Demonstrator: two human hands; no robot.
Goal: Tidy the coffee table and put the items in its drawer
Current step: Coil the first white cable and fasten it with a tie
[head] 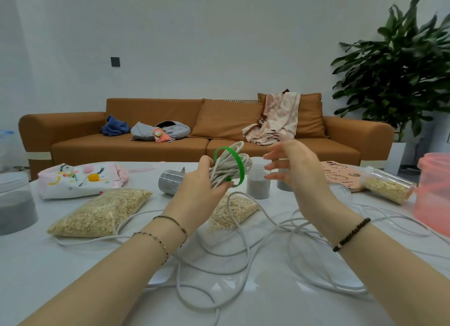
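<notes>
Both our bare forearms reach forward, the left from the lower left of the view and the right from the lower right. Our left hand is raised, its fingers and thumb curled round a cord bundle. Our right hand hovers just beside it, palm turned toward the left hand, fingers spread and nearly straight, holding nothing.

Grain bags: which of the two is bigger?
The left bag, beside the printed pouch; the smaller bag lies right of it, crossed by rope.
</notes>
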